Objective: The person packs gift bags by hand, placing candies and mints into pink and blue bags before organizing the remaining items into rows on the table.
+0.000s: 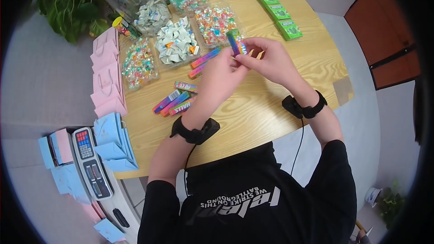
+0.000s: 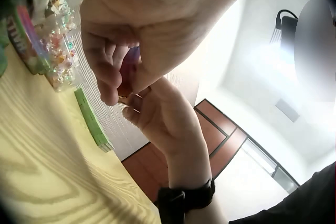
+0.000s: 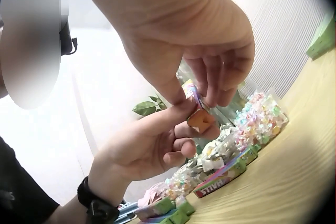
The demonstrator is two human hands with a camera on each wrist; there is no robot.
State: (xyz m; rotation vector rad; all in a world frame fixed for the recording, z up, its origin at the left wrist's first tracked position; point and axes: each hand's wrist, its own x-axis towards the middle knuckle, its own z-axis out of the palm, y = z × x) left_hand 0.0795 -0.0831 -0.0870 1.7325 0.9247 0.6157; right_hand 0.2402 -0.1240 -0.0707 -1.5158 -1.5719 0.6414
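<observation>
Both hands hold a colourful Halls candy stick [image 1: 233,39] up over the table. My left hand [image 1: 222,73] pinches its lower end between thumb and fingers, while my right hand [image 1: 270,58] grips its side. In the right wrist view, the orange end of the candy stick [image 3: 199,121] shows between the fingertips. Behind the left hand, more Halls sticks [image 1: 205,58] lie on the wooden table. Left of the left forearm is a loose pile of Halls sticks [image 1: 169,101]. In the left wrist view the fingers hide most of the held stick.
Clear trays of wrapped candies [image 1: 217,22] and white packets [image 1: 176,40] stand at the back. Green boxes [image 1: 279,12] line up at the back right. Pink bags [image 1: 107,77], blue bags [image 1: 113,138] and a scale [image 1: 90,162] flank the left side. Cables hang from both wrist cameras.
</observation>
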